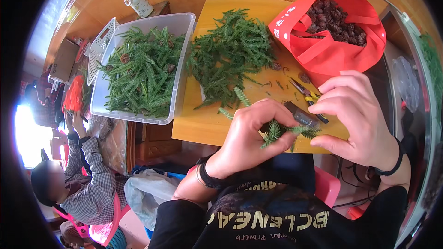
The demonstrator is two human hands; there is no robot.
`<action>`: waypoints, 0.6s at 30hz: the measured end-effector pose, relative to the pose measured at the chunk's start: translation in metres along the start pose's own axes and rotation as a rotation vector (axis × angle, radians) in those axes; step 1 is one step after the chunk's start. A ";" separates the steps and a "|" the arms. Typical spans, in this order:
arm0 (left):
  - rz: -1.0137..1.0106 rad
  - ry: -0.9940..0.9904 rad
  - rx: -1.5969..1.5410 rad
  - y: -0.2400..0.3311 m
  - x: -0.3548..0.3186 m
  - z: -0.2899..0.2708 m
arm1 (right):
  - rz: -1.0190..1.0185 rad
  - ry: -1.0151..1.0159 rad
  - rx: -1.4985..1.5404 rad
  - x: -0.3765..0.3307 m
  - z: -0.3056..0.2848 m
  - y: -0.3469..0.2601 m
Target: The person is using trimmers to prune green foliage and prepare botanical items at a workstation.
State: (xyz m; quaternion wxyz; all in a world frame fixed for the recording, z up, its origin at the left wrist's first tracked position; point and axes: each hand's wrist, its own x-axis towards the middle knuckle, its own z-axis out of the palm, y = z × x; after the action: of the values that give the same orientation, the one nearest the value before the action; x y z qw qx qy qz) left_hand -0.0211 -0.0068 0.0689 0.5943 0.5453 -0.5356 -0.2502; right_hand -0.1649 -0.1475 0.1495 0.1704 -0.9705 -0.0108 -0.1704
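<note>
My left hand (249, 131) is closed around a green pine sprig (273, 134), whose needled tips stick out above and to the right of the fingers. Beside it, my right hand (357, 117) has its thumb and fingers curved apart with nothing between them, close to the sprig's right tip. Just beyond the hands, yellow-and-black-handled pliers (305, 93) lie on the yellow table (194, 127). A small clear and dark item (302, 116), its kind unclear, rests by the right fingertips. A loose heap of green sprigs (233, 50) covers the table's middle.
A clear plastic bin (183, 71) full of sprigs and some cones stands left. At the back right is a red bag (318, 57) of brown pine cones (334, 23). Loose cones and needle scraps lie near the pliers. Another person (92, 189) sits far left, holding something orange-red (74, 94).
</note>
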 end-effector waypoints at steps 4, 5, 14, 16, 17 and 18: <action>-0.220 -0.091 -0.213 0.003 -0.001 -0.005 | -0.184 -0.004 -0.182 -0.001 -0.001 0.001; -0.263 -0.116 -0.251 0.004 -0.001 -0.005 | -0.252 -0.001 -0.225 -0.002 -0.001 0.002; 0.158 0.030 0.200 0.003 0.003 0.004 | -0.129 0.000 -0.194 0.002 0.002 0.000; 0.434 0.152 0.462 0.004 0.004 0.009 | -0.045 -0.012 -0.098 0.001 0.003 0.002; 0.435 0.151 0.461 0.007 0.002 0.010 | 0.037 -0.025 0.000 0.000 0.005 0.004; 0.479 0.179 0.576 0.011 0.000 0.012 | 0.038 -0.025 -0.001 -0.002 0.008 0.006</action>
State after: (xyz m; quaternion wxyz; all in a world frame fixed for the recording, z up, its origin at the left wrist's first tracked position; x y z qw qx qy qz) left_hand -0.0352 -0.0086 0.0774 0.5028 0.5690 -0.6422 0.1050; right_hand -0.1641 -0.1506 0.1400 0.1731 -0.9726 0.0055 -0.1552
